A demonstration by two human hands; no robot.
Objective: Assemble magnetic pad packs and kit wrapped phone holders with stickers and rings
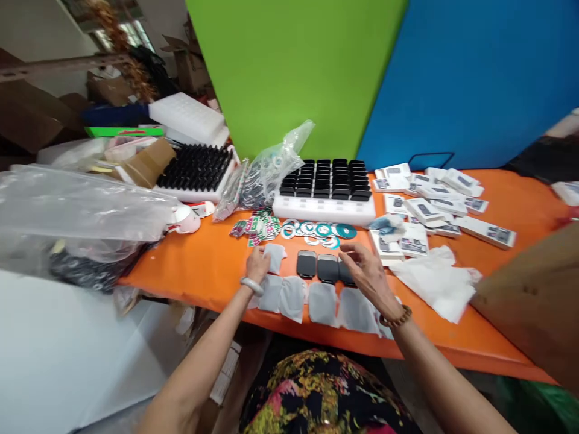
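My left hand [259, 263] is closed on a small white pouch [274, 255] lying on the orange table [203, 265]. My right hand [367, 270] hovers with fingers spread over the rightmost of three black rounded cases [306, 263] set side by side. A row of several white pouches [322, 301] lies along the table's near edge, in front of the cases. Teal-and-white round stickers [322, 230] and small green-and-pink cards [257, 226] are spread just beyond the cases.
A white tray of black cases [326, 208] stands behind the stickers; a second tray [195, 169] sits at the left. Clear plastic bags [262, 175], a large bag [76, 208], white product boxes [429, 205], white cloths [436, 280] and a brown carton [534, 295] surround the work spot.
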